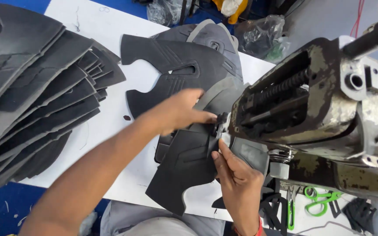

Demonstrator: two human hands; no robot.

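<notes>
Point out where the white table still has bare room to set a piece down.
Bare white table runs between the fanned stack of dark pieces and the left hand, and along the top edge. It is crowded by the sewing machine, where both hands, right hand, press the dark piece; green scissors fill the right corner.

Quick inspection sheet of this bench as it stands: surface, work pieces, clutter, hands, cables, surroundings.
Surface: white table, partly covered by cut pieces.
Job's things: black cut piece lies at the head of the worn sewing machine.
Clutter: fanned stack of black pieces on the left; more cut pieces behind; green-handled scissors and green snips under the machine.
Grippers: left hand presses the piece from above near the needle area; right hand guides its edge from below.
Cables: a red line at the top right, kind unclear.
Surroundings: plastic bags beyond the table; blue floor.
</notes>
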